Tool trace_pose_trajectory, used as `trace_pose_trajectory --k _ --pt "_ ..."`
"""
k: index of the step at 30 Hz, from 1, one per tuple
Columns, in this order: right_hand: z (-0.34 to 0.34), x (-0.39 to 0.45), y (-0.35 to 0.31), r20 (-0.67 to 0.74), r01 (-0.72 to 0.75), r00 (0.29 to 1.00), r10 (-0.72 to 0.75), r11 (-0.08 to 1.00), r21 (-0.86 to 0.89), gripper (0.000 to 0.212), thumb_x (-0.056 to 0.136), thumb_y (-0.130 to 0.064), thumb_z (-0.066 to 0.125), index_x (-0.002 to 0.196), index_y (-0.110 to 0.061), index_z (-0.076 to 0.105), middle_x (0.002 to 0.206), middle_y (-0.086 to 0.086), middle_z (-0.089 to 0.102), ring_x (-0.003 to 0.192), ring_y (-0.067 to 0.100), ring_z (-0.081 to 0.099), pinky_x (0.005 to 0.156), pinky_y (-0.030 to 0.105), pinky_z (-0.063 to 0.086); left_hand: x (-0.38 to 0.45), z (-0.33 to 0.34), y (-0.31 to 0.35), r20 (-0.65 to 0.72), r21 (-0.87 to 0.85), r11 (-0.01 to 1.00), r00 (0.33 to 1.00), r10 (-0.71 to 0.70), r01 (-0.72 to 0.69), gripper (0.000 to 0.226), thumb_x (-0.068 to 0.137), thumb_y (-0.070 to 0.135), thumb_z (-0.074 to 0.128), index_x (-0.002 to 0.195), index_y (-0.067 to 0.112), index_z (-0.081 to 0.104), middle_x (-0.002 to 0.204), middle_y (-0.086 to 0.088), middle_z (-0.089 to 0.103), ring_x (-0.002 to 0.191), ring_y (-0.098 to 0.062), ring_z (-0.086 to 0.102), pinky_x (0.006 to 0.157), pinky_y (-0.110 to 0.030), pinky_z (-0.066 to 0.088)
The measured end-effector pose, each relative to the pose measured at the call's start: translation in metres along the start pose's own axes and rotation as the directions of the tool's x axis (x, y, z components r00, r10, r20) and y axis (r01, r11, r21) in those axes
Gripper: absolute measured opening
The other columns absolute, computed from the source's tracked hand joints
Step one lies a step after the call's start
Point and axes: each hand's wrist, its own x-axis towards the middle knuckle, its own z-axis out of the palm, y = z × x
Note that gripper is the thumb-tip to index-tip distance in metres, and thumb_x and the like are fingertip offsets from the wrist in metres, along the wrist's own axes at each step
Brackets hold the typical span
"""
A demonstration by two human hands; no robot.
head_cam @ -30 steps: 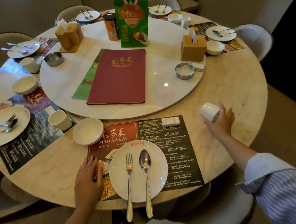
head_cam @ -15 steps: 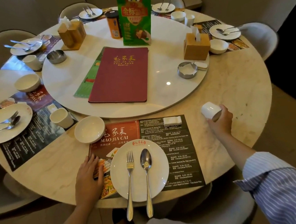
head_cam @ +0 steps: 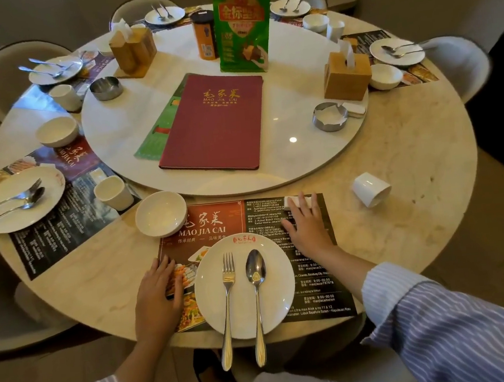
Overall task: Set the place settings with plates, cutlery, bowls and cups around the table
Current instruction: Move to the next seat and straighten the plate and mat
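A round beige marble table [head_cam: 410,151] with a white turntable [head_cam: 303,161] at its centre fills the head view, ringed by pale upholstered chairs. Since half a second ago the right hand [head_cam: 306,228] has let go of the small white ceramic cup [head_cam: 370,188], which now lies tipped on its side on bare marble, well off to that hand's right; the hand has crossed inward and lies flat, fingers spread, on the dark printed paper placemat [head_cam: 321,279], fingertips touching a small white rectangular rest [head_cam: 298,200] at the mat's far edge. The left hand [head_cam: 157,292] has stayed put, flat and open, pressing the mat's left border and holding nothing. Between the hands sits a round white plate [head_cam: 276,293], overhanging the near table edge, with a steel fork [head_cam: 228,304] and steel spoon [head_cam: 256,292] side by side, their handles jutting past the rim. Beyond the left hand stands a white bowl [head_cam: 160,213], touching the mat's corner; further left is another white cup [head_cam: 113,192]. Open marble stretches to the right of the right hand around the fallen cup. Ahead, on the turntable, lie a maroon menu folder [head_cam: 216,123], a steel ashtray [head_cam: 329,116] and a wooden tissue box [head_cam: 346,77].
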Motion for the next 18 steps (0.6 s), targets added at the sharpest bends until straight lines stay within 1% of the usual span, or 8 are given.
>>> trace_pose_trajectory --k 2,4,7,11,18 --pt "0.007 0.001 -0.012 -0.001 -0.008 1.0 0.008 1.0 0.003 0.062 0.1 -0.047 0.032 0.154 -0.025 0.011 0.162 0.002 -0.005 0.145 0.029 -0.022 0.121 0.047 0.002 -0.001 0.0 0.001 -0.01 -0.002 1.0 1.0 0.0 0.0 0.042 0.091 0.024 0.06 0.131 0.013 0.058 0.14 -0.005 0.052 0.139 -0.017 0.036 0.113 -0.042 0.033" --pt "0.012 0.002 -0.023 0.016 0.037 0.999 -0.037 0.999 0.001 0.061 0.101 -0.046 0.031 0.154 -0.026 0.011 0.162 0.002 -0.005 0.146 0.029 -0.022 0.12 0.047 0.003 -0.001 -0.001 0.003 -0.013 0.001 1.0 1.0 -0.007 0.007 0.042 0.091 0.024 0.061 0.131 0.013 0.058 0.14 -0.004 0.052 0.138 -0.017 0.036 0.113 -0.042 0.032" --pt "0.015 0.007 -0.036 0.037 0.075 0.996 -0.077 0.996 0.053 0.059 0.101 -0.044 0.033 0.154 -0.027 0.012 0.162 0.0 -0.005 0.146 0.027 -0.022 0.121 0.047 0.005 -0.001 -0.002 0.003 -0.012 0.003 1.0 1.0 -0.012 0.012 0.042 0.091 0.026 0.06 0.132 0.014 0.057 0.141 -0.004 0.051 0.139 -0.017 0.036 0.113 -0.041 0.032" --pt "0.017 0.01 -0.039 0.046 0.07 0.996 -0.072 0.996 0.047 0.059 0.101 -0.044 0.034 0.153 -0.028 0.013 0.162 -0.002 -0.007 0.146 0.025 -0.023 0.119 0.044 0.003 -0.001 -0.002 0.002 -0.01 0.005 1.0 1.0 -0.012 0.012 0.042 0.091 0.026 0.06 0.132 0.015 0.057 0.141 -0.004 0.052 0.139 -0.017 0.036 0.113 -0.041 0.032" --pt "0.014 0.01 -0.038 0.05 0.081 0.995 -0.083 0.996 0.041 0.059 0.101 -0.044 0.034 0.153 -0.028 0.013 0.162 0.0 -0.006 0.145 0.026 -0.023 0.12 0.045 0.004 -0.001 -0.002 0.002 -0.01 -0.005 1.0 1.0 -0.011 0.011 0.042 0.091 0.025 0.06 0.132 0.015 0.057 0.141 -0.003 0.051 0.139 -0.015 0.035 0.114 -0.04 0.03"
